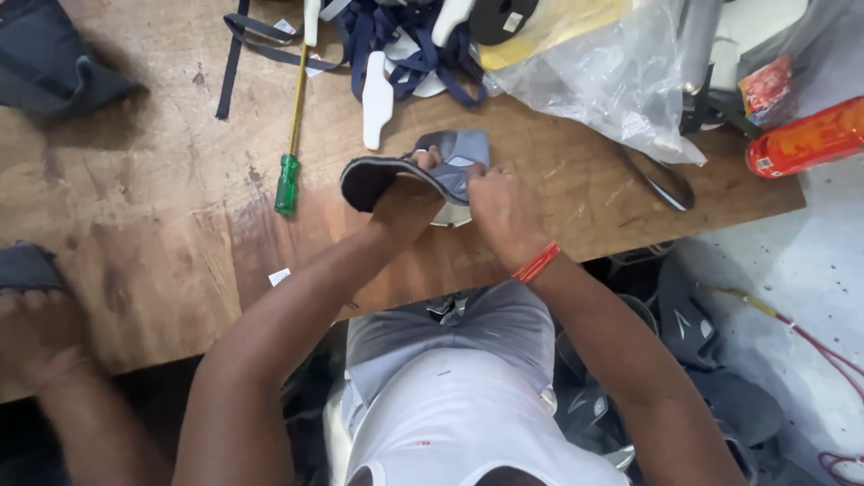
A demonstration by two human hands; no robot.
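A grey sandal sole with dark edging is held above the wooden table. My left hand grips it from below, thumb up against the sole. My right hand, with a red band at the wrist, pinches the grey strap piece at the sole's right end. Both hands are shut on the sandal, close together near the table's front edge.
A green-handled screwdriver lies left of the sandal. Navy straps, white plastic pieces and a clear plastic bag are at the back. An orange can lies far right. Another person's hand rests at the left. Dark sandals lie on the floor.
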